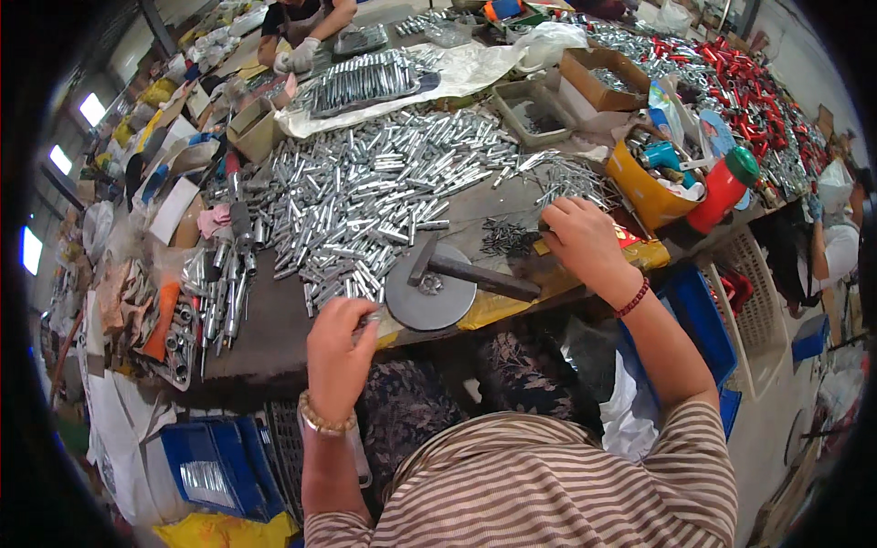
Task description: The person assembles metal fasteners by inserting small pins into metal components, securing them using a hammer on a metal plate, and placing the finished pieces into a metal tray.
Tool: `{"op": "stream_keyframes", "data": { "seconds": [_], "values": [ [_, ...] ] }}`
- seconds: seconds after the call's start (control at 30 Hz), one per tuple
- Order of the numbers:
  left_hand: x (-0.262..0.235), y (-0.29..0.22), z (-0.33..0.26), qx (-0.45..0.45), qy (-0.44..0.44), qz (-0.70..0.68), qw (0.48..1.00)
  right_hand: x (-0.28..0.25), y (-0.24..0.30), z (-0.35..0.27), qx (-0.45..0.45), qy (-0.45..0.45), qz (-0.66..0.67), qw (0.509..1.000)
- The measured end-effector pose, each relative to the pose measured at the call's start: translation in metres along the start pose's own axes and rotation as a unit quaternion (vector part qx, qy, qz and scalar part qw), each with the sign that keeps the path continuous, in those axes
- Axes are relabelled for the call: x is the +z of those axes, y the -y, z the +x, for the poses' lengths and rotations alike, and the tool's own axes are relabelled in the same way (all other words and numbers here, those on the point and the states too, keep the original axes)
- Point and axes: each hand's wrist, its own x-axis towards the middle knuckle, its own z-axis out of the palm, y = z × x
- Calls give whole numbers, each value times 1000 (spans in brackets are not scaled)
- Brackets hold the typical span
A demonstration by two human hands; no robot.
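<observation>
My left hand (338, 352) is at the bench's front edge, left of a round grey metal disc (416, 310). Its thumb and fingers are pinched together, perhaps around a small metal piece that I cannot make out. A hammer (484, 276) lies across the disc, its handle pointing right. My right hand (585, 239) is closed beside a small heap of dark pins (505, 239); its fingertips are partly hidden, so what they hold does not show. Behind the disc spreads a large pile of silver metal tubes (365, 183).
At right stand a yellow bin (635, 192) and a red bottle with a green cap (722, 192). Wrenches and sockets (224, 283) crowd the left. A plastic tray (534, 114) and a cardboard box (598, 78) sit farther back. Across the bench, a person wears white gloves (297, 57).
</observation>
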Motion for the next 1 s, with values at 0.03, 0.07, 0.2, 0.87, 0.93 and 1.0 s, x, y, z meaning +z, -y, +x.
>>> {"op": "stream_keyframes", "data": {
  "seconds": [0.03, 0.07, 0.2, 0.87, 0.93, 1.0],
  "values": [
    [1, -4, 4, 27, 29, 15, 999, 1, 4, 0, 1, -6, 8, 1000],
    [5, -6, 5, 24, 28, 17, 999, 2, 7, 1, 2, -12, 16, 1000],
    [24, -5, 13, 104, 64, 43, 992, 10, 2, -1, 40, 28, -16, 999],
    [46, 7, 4, 77, 6, 6, 997, 1, 62, -6, -34, -24, 211, 977],
    [46, 6, 3, 73, 10, 7, 997, 9, 83, -12, -43, -8, 236, 971],
    [44, 5, 2, 46, 22, -5, 999, 17, 96, -13, -52, 8, 259, 964]
  ]
}}
